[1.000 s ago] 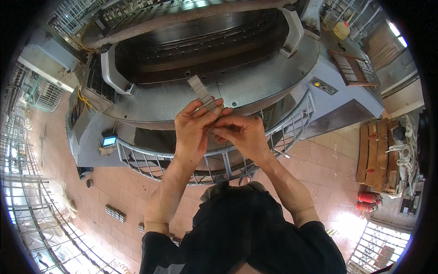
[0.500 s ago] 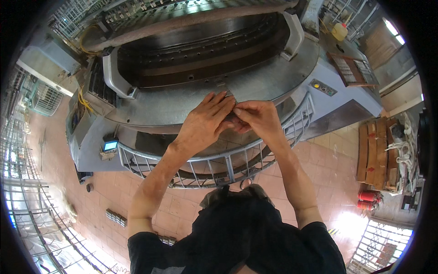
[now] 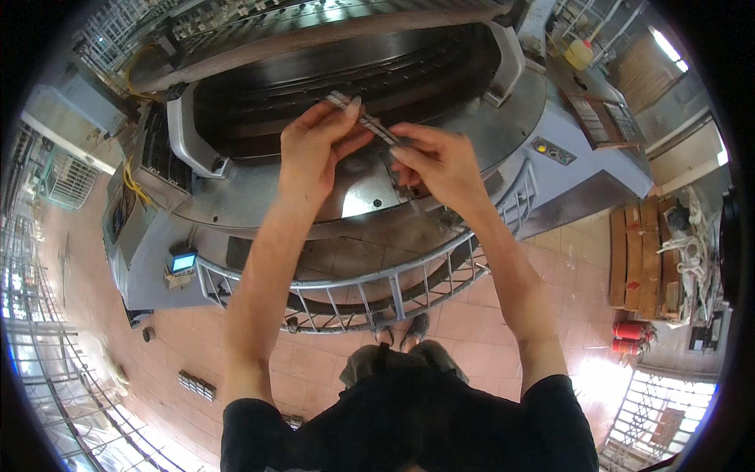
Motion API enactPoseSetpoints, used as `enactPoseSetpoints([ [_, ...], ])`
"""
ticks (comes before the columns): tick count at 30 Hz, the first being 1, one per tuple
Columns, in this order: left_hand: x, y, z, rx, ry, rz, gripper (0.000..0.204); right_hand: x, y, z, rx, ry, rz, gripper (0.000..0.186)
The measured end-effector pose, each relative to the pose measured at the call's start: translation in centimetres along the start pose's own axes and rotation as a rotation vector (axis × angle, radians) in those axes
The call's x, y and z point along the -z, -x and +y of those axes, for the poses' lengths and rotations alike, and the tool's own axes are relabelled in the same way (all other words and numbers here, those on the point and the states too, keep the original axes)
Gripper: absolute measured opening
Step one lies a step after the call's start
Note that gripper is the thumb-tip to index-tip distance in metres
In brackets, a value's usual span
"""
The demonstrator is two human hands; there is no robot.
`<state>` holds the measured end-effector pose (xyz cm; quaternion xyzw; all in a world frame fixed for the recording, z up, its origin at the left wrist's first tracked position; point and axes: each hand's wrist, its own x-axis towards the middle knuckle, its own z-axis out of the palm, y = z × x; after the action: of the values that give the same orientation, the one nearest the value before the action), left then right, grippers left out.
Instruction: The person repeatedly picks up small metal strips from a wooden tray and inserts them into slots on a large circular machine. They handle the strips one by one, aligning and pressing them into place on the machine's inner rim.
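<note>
A slim metallic strip [image 3: 376, 126] with dark bands slants down to the right between my hands, above the inner edge of the machine's curved metal table [image 3: 271, 189]. My left hand [image 3: 314, 145] pinches its upper left part between thumb and fingers. At its lower right end, my right hand [image 3: 440, 161] closes thumb and fingers on it. Exactly what kind of part it is I cannot make out. Beneath my right fingers, some small dark shapes show on the table, partly hidden. The machine's dark round opening [image 3: 259, 126] lies just beyond my hands.
A curved metal railing [image 3: 397, 293] runs between me and the machine. White brackets [image 3: 189, 134] flank the opening. A small lit screen [image 3: 183, 263] sits at left, a button panel [image 3: 554, 151] at right. Brown boxes [image 3: 633, 259] and red cylinders [image 3: 629, 338] stand far right.
Both hands have risen from the table's surface and moved apart, the left one up and leftward. The strip now shows between them; before, the hands were together and covered what they touched.
</note>
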<state>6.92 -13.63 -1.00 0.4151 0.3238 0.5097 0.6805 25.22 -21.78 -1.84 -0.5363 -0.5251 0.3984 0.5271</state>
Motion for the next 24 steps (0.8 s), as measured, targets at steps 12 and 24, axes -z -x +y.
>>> enactPoseSetpoints([
  [12, 1.6, -7.6, 0.9, 0.047, -0.132, 0.065, 0.014, -1.6, -12.1, 1.6, 0.427, 0.641, -0.051, 0.021],
  [24, 3.3, -10.7, 0.3, 0.223, 0.056, -0.014, 0.018, -1.3, -15.4, 3.3, -0.050, -0.113, -0.253, 0.017],
])
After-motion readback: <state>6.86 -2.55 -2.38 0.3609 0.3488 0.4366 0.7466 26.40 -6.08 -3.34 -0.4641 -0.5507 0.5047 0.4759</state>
